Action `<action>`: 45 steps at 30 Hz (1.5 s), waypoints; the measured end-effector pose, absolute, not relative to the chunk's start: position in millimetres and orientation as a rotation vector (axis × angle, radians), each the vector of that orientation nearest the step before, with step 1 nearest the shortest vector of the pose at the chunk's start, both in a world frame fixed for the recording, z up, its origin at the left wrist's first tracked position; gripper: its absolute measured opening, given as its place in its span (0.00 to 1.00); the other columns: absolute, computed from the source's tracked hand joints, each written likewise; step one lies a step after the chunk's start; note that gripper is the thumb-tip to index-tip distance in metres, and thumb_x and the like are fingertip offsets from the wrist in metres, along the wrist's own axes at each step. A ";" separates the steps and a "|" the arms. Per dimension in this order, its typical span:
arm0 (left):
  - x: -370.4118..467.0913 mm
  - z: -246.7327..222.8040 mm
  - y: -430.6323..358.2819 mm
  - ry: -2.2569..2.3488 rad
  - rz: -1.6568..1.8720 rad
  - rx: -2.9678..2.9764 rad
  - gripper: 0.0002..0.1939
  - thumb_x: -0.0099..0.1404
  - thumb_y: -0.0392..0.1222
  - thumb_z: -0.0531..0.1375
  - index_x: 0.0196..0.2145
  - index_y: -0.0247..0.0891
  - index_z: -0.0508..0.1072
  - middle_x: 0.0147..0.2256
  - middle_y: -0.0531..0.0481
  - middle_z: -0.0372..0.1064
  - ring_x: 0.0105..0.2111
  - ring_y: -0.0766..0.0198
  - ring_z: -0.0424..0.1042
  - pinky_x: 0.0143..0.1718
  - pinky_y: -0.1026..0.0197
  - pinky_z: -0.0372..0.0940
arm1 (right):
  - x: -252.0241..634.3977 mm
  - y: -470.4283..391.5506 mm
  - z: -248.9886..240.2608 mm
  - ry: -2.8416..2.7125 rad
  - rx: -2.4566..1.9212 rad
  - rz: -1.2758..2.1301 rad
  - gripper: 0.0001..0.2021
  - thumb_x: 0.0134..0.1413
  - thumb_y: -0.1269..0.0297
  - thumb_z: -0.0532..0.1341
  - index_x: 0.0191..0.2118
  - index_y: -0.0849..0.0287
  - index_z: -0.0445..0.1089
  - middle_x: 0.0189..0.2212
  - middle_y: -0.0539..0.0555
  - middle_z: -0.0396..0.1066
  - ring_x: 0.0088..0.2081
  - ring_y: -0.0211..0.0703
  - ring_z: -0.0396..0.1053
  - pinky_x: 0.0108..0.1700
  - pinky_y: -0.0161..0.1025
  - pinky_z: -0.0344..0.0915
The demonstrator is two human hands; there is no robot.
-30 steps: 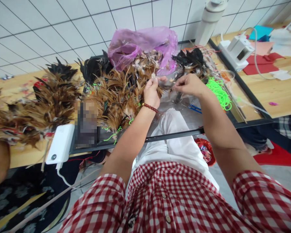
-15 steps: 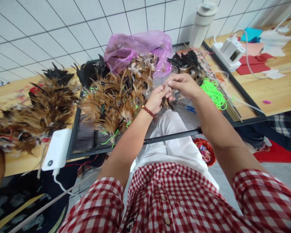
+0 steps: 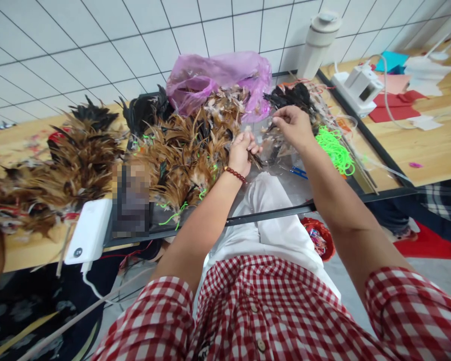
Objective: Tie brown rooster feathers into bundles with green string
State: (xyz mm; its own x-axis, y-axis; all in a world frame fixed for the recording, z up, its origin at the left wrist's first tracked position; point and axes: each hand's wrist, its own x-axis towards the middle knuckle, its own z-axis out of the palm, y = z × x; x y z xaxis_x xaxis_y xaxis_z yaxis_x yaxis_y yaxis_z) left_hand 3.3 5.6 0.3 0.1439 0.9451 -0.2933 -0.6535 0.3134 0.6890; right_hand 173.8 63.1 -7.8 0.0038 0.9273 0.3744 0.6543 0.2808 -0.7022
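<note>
My left hand [image 3: 242, 153], with a beaded bracelet at the wrist, is closed around a small bunch of feathers [image 3: 257, 160]; their dark tips stick out below the fingers. To its right, my right hand [image 3: 293, 126] is closed in a pinch beside a heap of black feathers [image 3: 291, 95]. What sits between its fingertips is too small to make out. Brown feather bundles [image 3: 184, 145], some tied with green cord, lie left of my left hand. A tangle of bright green cord [image 3: 334, 150] rests right of my right forearm, and a blue tool [image 3: 298, 172] lies below that hand.
The black-rimmed tray [image 3: 270, 213] reaches over my lap. A purple plastic bag [image 3: 225, 70] and a pale bottle [image 3: 319, 45] stand behind it. At the right is a power strip [image 3: 355, 93]. A white power bank [image 3: 88, 230] and more feathers [image 3: 56, 175] are at the left.
My hands were together at the fingertips and are now apart. The right hand has drawn away toward the black feathers; the left still grips its bunch.
</note>
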 end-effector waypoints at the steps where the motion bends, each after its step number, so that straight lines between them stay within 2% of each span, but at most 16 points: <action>1: 2.6 -0.6 7.3 0.789 1.235 0.419 0.16 0.73 0.49 0.61 0.31 0.40 0.65 0.19 0.63 0.46 0.17 0.75 0.53 0.31 0.69 0.67 | 177.4 67.6 -6.8 -1.754 -1.547 0.348 0.12 0.60 0.55 0.64 0.40 0.58 0.79 0.39 0.59 0.78 0.45 0.54 0.74 0.52 0.52 0.69; 5: 2.0 -5.9 11.8 0.810 1.267 0.389 0.17 0.73 0.52 0.62 0.30 0.40 0.65 0.19 0.63 0.46 0.17 0.75 0.53 0.33 0.68 0.68 | 172.2 80.7 -2.3 -1.968 -1.727 0.203 0.08 0.57 0.64 0.65 0.37 0.59 0.82 0.42 0.63 0.80 0.50 0.62 0.75 0.55 0.55 0.67; 9: 1.3 -10.2 13.9 0.814 1.271 0.427 0.16 0.74 0.50 0.60 0.30 0.40 0.65 0.19 0.63 0.46 0.18 0.74 0.54 0.36 0.66 0.69 | 154.6 83.7 -2.2 -2.067 -1.741 0.123 0.10 0.53 0.59 0.71 0.37 0.61 0.82 0.41 0.64 0.79 0.50 0.63 0.74 0.55 0.57 0.67; 11: 0.2 -10.3 14.4 0.823 1.280 0.422 0.15 0.75 0.50 0.59 0.31 0.41 0.66 0.19 0.62 0.46 0.18 0.74 0.54 0.36 0.66 0.69 | 153.0 82.2 -4.9 -2.057 -1.754 0.071 0.10 0.53 0.60 0.71 0.35 0.63 0.81 0.41 0.65 0.79 0.50 0.64 0.74 0.56 0.60 0.66; 13: -0.5 -9.5 14.3 0.829 1.285 0.414 0.15 0.75 0.50 0.59 0.32 0.41 0.67 0.19 0.62 0.46 0.18 0.74 0.54 0.37 0.66 0.69 | 156.6 78.3 -8.3 -1.955 -1.716 0.083 0.10 0.57 0.60 0.67 0.35 0.62 0.80 0.40 0.65 0.79 0.49 0.61 0.74 0.55 0.59 0.67; 16: 0.4 -9.2 13.5 0.831 1.276 0.423 0.14 0.75 0.51 0.59 0.33 0.40 0.68 0.20 0.62 0.50 0.20 0.74 0.59 0.38 0.67 0.68 | 162.1 66.4 -12.8 -1.726 -1.503 0.291 0.15 0.63 0.52 0.63 0.37 0.59 0.79 0.35 0.59 0.78 0.42 0.53 0.75 0.48 0.51 0.71; 19: 2.9 -11.7 13.3 0.824 1.294 0.452 0.14 0.75 0.51 0.59 0.35 0.40 0.70 0.24 0.58 0.62 0.28 0.72 0.70 0.40 0.67 0.69 | 156.9 47.5 -15.7 -1.581 -1.305 0.482 0.20 0.63 0.43 0.62 0.35 0.56 0.77 0.30 0.54 0.75 0.37 0.48 0.73 0.41 0.46 0.71; 22: 4.9 -15.2 15.0 0.796 1.332 0.479 0.12 0.75 0.48 0.59 0.36 0.39 0.71 0.33 0.53 0.73 0.39 0.68 0.77 0.44 0.64 0.70 | 142.6 27.8 -15.3 -1.565 -1.235 0.482 0.21 0.61 0.41 0.63 0.35 0.55 0.77 0.31 0.54 0.76 0.37 0.47 0.73 0.41 0.45 0.70; 24: 4.9 -16.8 17.4 0.771 1.340 0.486 0.11 0.75 0.46 0.59 0.36 0.38 0.71 0.37 0.52 0.75 0.43 0.66 0.78 0.47 0.62 0.71 | 134.0 18.1 -12.8 -1.643 -1.239 0.419 0.19 0.63 0.44 0.62 0.35 0.56 0.77 0.33 0.55 0.77 0.38 0.48 0.74 0.44 0.46 0.69; 28: 0.6 -17.7 23.0 0.740 1.344 0.484 0.11 0.75 0.44 0.58 0.35 0.37 0.70 0.35 0.52 0.73 0.48 0.65 0.78 0.51 0.61 0.71 | 133.3 12.3 -6.9 -1.907 -1.322 0.301 0.13 0.62 0.53 0.62 0.36 0.56 0.78 0.36 0.58 0.79 0.44 0.53 0.75 0.53 0.50 0.67; 32: -3.9 -16.4 22.4 0.723 1.325 0.517 0.12 0.74 0.44 0.61 0.32 0.39 0.68 0.31 0.53 0.69 0.47 0.65 0.78 0.49 0.63 0.71 | 148.9 23.3 -7.1 -1.862 -1.451 0.268 0.14 0.63 0.51 0.62 0.39 0.56 0.79 0.41 0.60 0.79 0.49 0.57 0.75 0.57 0.54 0.66; 34: -3.3 -14.7 18.6 0.721 1.283 0.550 0.13 0.73 0.44 0.62 0.30 0.39 0.67 0.29 0.53 0.67 0.46 0.64 0.78 0.49 0.63 0.71 | 154.0 30.0 -9.0 -1.741 -1.370 0.412 0.17 0.62 0.45 0.63 0.40 0.55 0.78 0.41 0.58 0.79 0.47 0.55 0.75 0.53 0.52 0.69; 38: 2.0 -10.8 9.9 0.716 1.203 0.607 0.13 0.69 0.43 0.66 0.29 0.39 0.68 0.27 0.53 0.67 0.46 0.61 0.78 0.49 0.61 0.71 | 151.5 32.9 -8.0 -1.581 -1.083 0.819 0.24 0.54 0.34 0.67 0.36 0.52 0.76 0.33 0.53 0.77 0.39 0.48 0.75 0.43 0.48 0.74; 41: 4.5 -10.5 7.7 0.716 1.166 0.622 0.13 0.69 0.43 0.66 0.29 0.40 0.69 0.26 0.53 0.67 0.43 0.62 0.78 0.48 0.61 0.71 | 146.9 26.9 -2.2 -1.558 -0.996 0.983 0.26 0.48 0.32 0.69 0.31 0.52 0.72 0.29 0.53 0.75 0.34 0.47 0.74 0.37 0.48 0.74; 45: 4.9 -14.0 10.5 0.781 1.184 0.616 0.13 0.70 0.48 0.65 0.30 0.41 0.70 0.24 0.55 0.66 0.34 0.65 0.77 0.40 0.63 0.70 | 145.3 19.9 4.4 -1.538 -1.012 1.028 0.27 0.48 0.31 0.69 0.30 0.51 0.69 0.28 0.52 0.73 0.34 0.48 0.75 0.36 0.47 0.74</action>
